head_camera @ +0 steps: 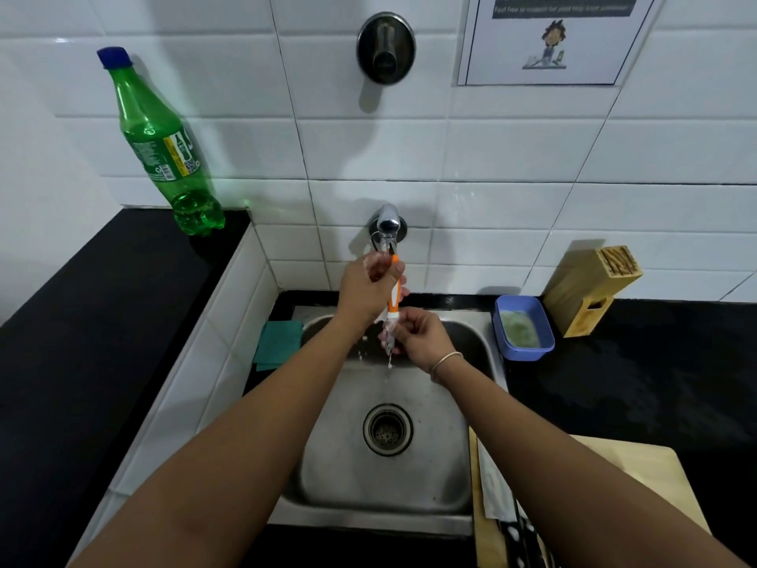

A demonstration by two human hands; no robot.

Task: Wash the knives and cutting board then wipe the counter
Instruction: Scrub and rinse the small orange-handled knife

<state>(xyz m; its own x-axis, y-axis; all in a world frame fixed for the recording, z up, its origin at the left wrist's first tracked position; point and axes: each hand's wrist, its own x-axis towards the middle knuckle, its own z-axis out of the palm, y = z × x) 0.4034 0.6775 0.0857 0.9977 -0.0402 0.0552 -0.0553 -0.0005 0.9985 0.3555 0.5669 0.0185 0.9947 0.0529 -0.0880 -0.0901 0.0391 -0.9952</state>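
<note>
At the centre of the frame, just under the wall tap, an orange-handled knife stood nearly upright over the steel sink, handle uppermost and soapy blade pointing down toward the drain. The left hand was curled round the upper handle, close under the spout. The right hand, directly below it, pinched the sudsy blade, with white foam dripping from the tip. So the knife's long axis ran top to bottom between the two grips, and the blade lay below the left hand and inside the right. Any rinsing stroke would probably run along that line, down the blade. Whether water was running could not be told for certain. A wooden cutting board lay at lower right, beside the sink, seemingly still unwashed, with another knife resting on its left edge.
</note>
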